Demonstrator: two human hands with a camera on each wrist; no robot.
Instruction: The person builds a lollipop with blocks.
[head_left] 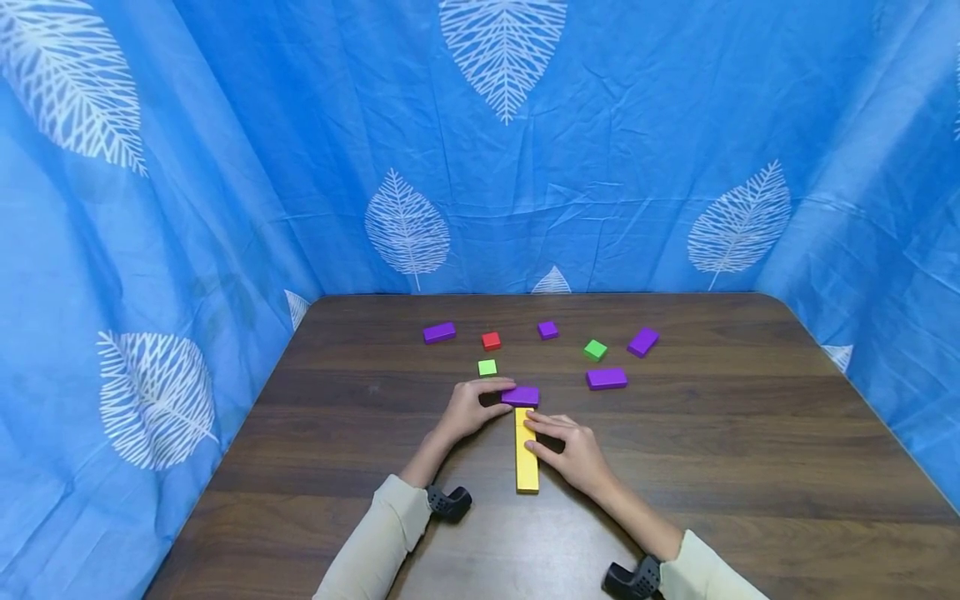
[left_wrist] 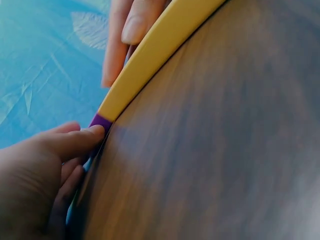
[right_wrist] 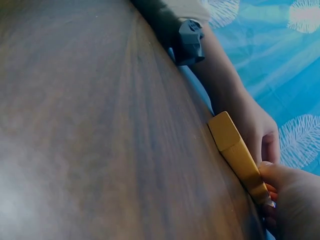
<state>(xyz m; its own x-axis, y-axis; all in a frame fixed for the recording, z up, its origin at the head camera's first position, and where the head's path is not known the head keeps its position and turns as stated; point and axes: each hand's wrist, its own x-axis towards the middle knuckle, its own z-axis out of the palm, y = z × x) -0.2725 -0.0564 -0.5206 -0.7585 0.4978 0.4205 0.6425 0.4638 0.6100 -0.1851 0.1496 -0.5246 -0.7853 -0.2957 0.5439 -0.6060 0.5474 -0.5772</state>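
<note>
A long yellow block (head_left: 527,471) lies lengthwise on the table, pointing away from me. Across its far end sits a purple block (head_left: 522,396), so the two form a T. My left hand (head_left: 470,408) pinches the purple block's left end, with the thumb on the near side and fingers behind, as the left wrist view shows. The right hand (head_left: 573,450) holds the far part of the yellow block from the right, its thumb and fingertips at the block's edge. In the right wrist view the yellow block (right_wrist: 242,162) partly hides the contact.
Beyond the hands lie a light green block (head_left: 487,367), a red block (head_left: 491,341), another green block (head_left: 596,350) and several purple blocks (head_left: 607,379). The wooden table (head_left: 750,450) meets a blue leaf-patterned curtain (head_left: 600,167) at the back and sides.
</note>
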